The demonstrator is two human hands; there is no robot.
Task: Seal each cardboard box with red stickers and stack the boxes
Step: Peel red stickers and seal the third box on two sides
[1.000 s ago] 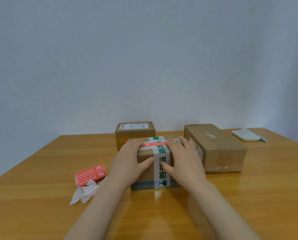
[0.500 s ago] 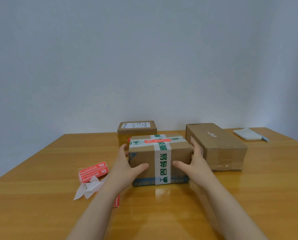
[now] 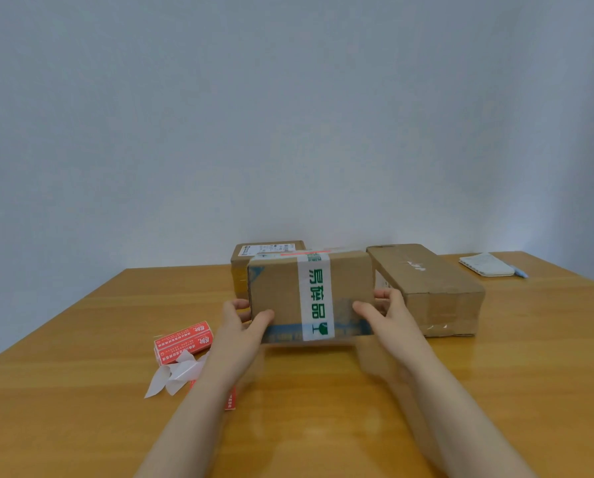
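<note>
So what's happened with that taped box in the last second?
The left hand and right hand slid from the top of the brown cardboard box with white-and-green tape to its ends, gripped it and lifted it off the wooden table. The long brown box, small labelled box and red sticker roll stayed put.

A: Held?
B: Brown cardboard box with white, green-printed tape band [image 3: 278,298], gripped at its ends by left hand [image 3: 240,327] and right hand [image 3: 392,315], thumbs on the front.
A: Nearby?
B: Long brown cardboard box [image 3: 433,288] just right; smaller labelled cardboard box [image 3: 264,249] behind; roll of red stickers [image 3: 185,339] left, on wooden table [image 3: 81,391].
</note>
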